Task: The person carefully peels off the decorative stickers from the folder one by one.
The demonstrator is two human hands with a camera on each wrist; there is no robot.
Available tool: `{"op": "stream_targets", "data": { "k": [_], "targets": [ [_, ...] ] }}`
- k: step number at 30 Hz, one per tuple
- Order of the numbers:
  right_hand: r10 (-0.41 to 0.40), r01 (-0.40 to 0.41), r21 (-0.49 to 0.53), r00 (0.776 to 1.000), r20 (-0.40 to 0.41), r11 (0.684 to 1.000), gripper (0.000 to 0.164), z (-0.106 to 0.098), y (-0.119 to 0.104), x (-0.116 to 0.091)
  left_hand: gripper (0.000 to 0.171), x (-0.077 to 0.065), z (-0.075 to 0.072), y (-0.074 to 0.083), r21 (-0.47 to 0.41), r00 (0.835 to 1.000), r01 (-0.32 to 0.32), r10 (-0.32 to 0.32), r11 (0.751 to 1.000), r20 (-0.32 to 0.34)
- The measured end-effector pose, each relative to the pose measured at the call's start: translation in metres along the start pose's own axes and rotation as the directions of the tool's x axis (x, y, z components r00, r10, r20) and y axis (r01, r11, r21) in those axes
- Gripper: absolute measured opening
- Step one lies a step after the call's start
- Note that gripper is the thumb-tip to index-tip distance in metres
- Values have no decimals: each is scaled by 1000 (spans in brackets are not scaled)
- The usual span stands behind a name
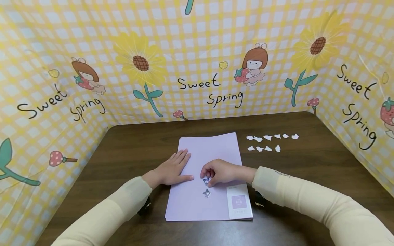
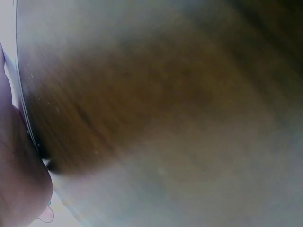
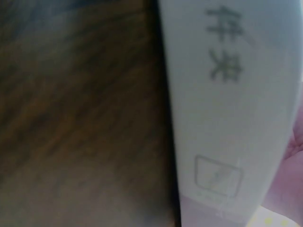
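Note:
A lilac folder (image 1: pixel 197 208) lies on the table in the head view. My left hand (image 1: pixel 173 169) rests flat on its left edge, fingers spread and thumb pointing inward. With thumb and index finger, my right hand (image 1: pixel 223 172) pinches a small cartoon sticker (image 1: pixel 206 181) close over the middle of the folder. Just below it, a second cartoon sticker (image 1: pixel 206 193) lies on the folder. The left wrist view shows part of the left hand (image 2: pixel 23 175) at the folder's edge. In the right wrist view, the folder's white printed label (image 3: pixel 222 118) fills the middle, with a bit of the right hand (image 3: pixel 286 184) beside it.
Several small white cut-out pieces (image 1: pixel 267 137) lie in two rows on the brown table (image 1: pixel 138 147), right of the folder. A yellow checked cloth (image 1: pixel 197 51) with printed flowers and lettering hangs behind the table and at both sides.

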State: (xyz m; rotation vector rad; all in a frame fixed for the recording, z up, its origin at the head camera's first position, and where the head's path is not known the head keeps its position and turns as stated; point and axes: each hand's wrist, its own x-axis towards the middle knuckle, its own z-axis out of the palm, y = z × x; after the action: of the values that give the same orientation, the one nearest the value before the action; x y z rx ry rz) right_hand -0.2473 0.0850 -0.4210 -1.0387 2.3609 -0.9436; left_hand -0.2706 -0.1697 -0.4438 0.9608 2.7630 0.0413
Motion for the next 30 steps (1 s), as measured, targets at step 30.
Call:
{"op": "stream_targets", "data": {
  "k": [30],
  "targets": [
    [-52,53,16,997,-51,998,4,-4,3,-3,99,-1,2,-1,9,1000,-6,6,1000,-12]
  ]
}}
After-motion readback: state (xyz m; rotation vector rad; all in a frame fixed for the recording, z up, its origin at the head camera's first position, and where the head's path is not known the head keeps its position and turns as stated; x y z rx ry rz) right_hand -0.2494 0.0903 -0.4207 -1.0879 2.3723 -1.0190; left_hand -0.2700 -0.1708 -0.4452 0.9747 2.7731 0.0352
